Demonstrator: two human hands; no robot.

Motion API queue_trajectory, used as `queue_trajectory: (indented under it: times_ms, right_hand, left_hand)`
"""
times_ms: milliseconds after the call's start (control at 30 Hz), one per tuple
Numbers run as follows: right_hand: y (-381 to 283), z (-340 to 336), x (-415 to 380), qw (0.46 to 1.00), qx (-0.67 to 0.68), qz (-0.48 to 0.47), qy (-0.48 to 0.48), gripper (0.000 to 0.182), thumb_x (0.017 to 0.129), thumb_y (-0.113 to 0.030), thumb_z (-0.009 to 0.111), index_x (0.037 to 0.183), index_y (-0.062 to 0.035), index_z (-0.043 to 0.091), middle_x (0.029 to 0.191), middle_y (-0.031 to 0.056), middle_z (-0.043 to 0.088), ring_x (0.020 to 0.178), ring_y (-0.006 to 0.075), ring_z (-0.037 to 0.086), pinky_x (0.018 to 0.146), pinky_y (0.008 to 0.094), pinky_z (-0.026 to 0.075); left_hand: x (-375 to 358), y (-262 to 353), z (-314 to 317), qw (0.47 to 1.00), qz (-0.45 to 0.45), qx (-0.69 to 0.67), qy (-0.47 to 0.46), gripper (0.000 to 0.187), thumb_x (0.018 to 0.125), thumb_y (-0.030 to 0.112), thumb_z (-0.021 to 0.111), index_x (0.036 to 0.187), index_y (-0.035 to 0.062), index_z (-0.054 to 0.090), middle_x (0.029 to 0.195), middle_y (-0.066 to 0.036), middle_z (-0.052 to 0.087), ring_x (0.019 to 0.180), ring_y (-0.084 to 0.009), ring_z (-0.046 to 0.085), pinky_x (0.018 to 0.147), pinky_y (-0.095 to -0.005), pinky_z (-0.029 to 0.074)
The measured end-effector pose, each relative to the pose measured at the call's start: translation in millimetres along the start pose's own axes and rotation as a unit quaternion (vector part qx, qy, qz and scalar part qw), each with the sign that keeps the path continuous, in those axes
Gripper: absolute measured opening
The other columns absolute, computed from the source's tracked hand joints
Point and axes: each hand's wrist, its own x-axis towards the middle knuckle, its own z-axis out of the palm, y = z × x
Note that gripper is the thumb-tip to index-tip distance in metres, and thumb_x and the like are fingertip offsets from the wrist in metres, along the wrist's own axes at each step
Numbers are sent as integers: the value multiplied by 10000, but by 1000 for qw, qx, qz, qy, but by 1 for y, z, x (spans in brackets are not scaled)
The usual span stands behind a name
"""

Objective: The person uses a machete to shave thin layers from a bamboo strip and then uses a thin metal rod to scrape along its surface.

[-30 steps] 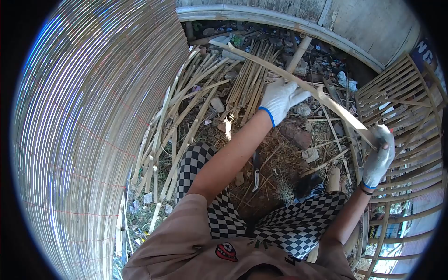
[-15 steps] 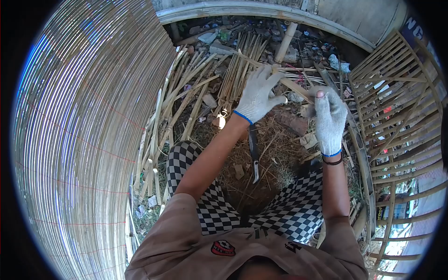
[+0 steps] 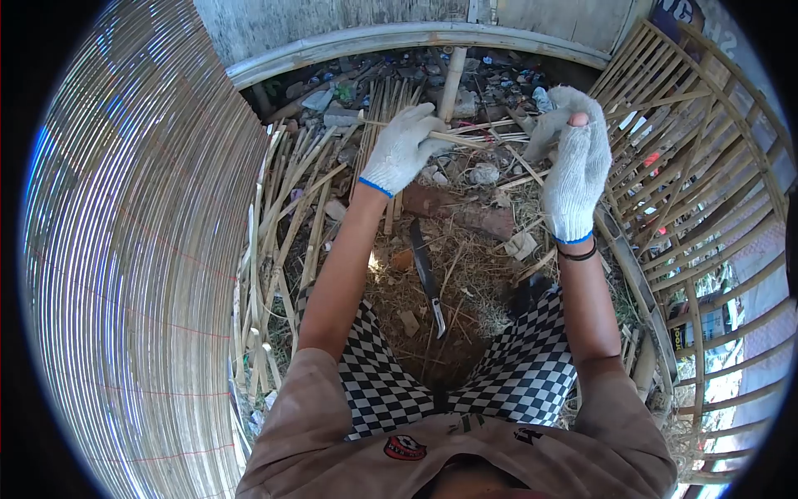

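While the big rolled mat of fine bamboo slats (image 3: 141,274) fills everything to the left of my knees, I judge the step in hand as working one thin pale bamboo strip (image 3: 478,143), probably bending or feeding it. The strip spans between both gloves, above the dark-bladed knife (image 3: 425,274) lying on the straw-littered ground (image 3: 474,274). My white-gloved left hand (image 3: 405,145) is pinched closed on its far end; my white-gloved right hand (image 3: 573,166) is curled shut around the near end. The next move calls for a firm grip and even pull, since the strip looks narrow, flat and springy.
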Motion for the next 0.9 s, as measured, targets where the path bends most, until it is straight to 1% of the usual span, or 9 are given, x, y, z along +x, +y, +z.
queue_trajectory:
  times_ms: [100,167,200,300,400,467,667,800,900]
  right_hand:
    - [31,16,-1,997,16,72,11,210,1093,-220,535,1126,-28,613,748,9,595,566,45,534,529,244,459]
    - [125,19,-33,961,-247,124,-34,323,1013,-345,628,1099,-35,649,971,165,712,765,358,702,727,445,556]
    - [165,19,-71,941,-291,142,-102,436,974,-446,645,1077,-23,666,1061,253,711,952,481,673,867,514,532]
    - [220,30,-201,745,-445,348,-355,837,842,-621,703,1305,63,564,1223,314,676,1154,452,658,986,492,526]
    - [239,30,-288,609,-471,410,-489,905,831,-547,738,1431,75,473,1319,281,637,1223,393,640,1013,452,533]
    - [260,22,-325,588,-432,411,-547,903,820,-508,764,1461,48,455,1345,270,623,1225,370,640,1010,449,535]
    - [256,16,-304,663,-333,475,-474,526,810,-380,778,1146,19,713,1093,211,731,1114,359,691,986,440,542]
    - [286,13,-271,680,-40,657,-323,296,913,-364,717,854,-75,682,718,60,679,608,221,687,531,381,557]
    - [248,22,-219,680,69,690,-239,361,993,-444,658,850,-113,635,623,28,633,443,170,590,385,322,450]
  left_hand:
    - [-5,2,-12,987,-65,-94,116,291,858,119,775,1127,41,697,1206,-176,699,1145,-355,660,1002,-424,511]
    - [-3,3,-19,967,-106,-58,225,278,863,124,770,1127,76,697,1173,-166,691,1148,-392,627,999,-459,498]
    - [2,1,-25,951,-120,-38,284,273,865,127,768,1127,93,697,1156,-161,687,1150,-411,611,998,-477,492]
    - [-7,-29,-28,932,-149,-75,322,312,857,137,785,1146,67,693,1103,-173,699,1154,-427,610,1015,-467,480]
    - [-2,-44,-34,915,-171,-150,333,277,869,154,763,1110,28,710,1039,-182,707,1055,-405,650,950,-441,500]
    - [-2,-34,-46,906,-205,-209,306,237,885,170,743,1070,21,725,1018,-180,711,989,-386,670,904,-423,512]
    - [-5,-31,-78,912,-186,-207,300,209,907,186,706,1014,11,742,977,-144,725,923,-276,683,861,-362,509]
    - [-10,-33,-95,923,-195,-202,265,212,920,178,693,1037,8,740,970,-130,736,929,-254,684,874,-362,510]
    - [-13,-32,-99,922,-212,-217,242,227,938,177,681,1072,3,739,985,-112,749,952,-217,687,892,-352,513]
